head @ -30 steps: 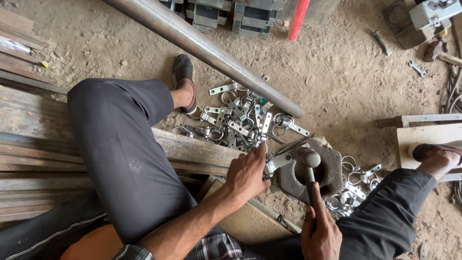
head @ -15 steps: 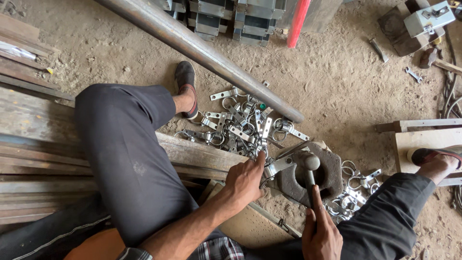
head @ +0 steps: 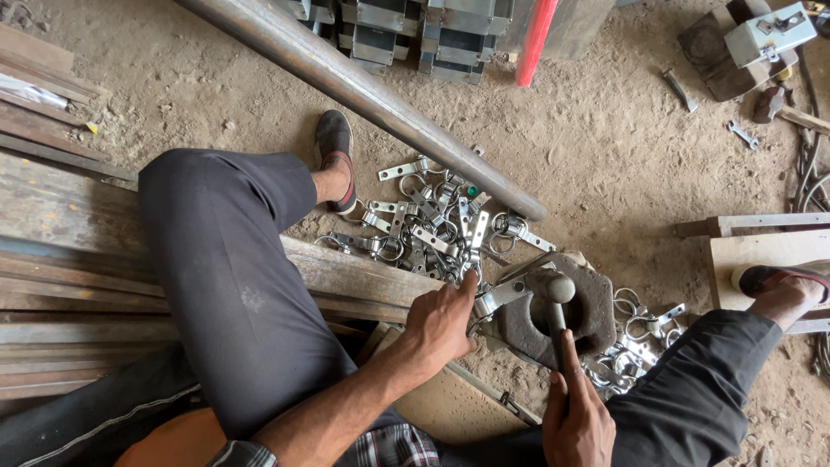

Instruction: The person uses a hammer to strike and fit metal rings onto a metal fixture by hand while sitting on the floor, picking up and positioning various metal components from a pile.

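Note:
My left hand (head: 441, 324) pinches a small metal clamp (head: 494, 298) and holds it on the edge of a dark, heavy iron block (head: 588, 311) lying on the dirt floor. My right hand (head: 577, 417) grips the handle of a hammer (head: 553, 298), whose round head rests over the block just right of the clamp. A pile of several shiny metal clamps (head: 424, 229) lies on the ground beyond my left hand. More clamps (head: 627, 346) lie to the right of the block, by my right leg.
A long steel pipe (head: 363, 95) runs diagonally across the floor above the clamp pile. Wooden planks (head: 69, 251) lie stacked at left under my left leg. Metal frames (head: 415, 35) and a red bar (head: 534, 39) stand at the top. A wooden board (head: 769, 251) is at right.
The hammer head has shifted slightly over the block. My left hand keeps holding the clamp against the block's edge. The view has drifted a little.

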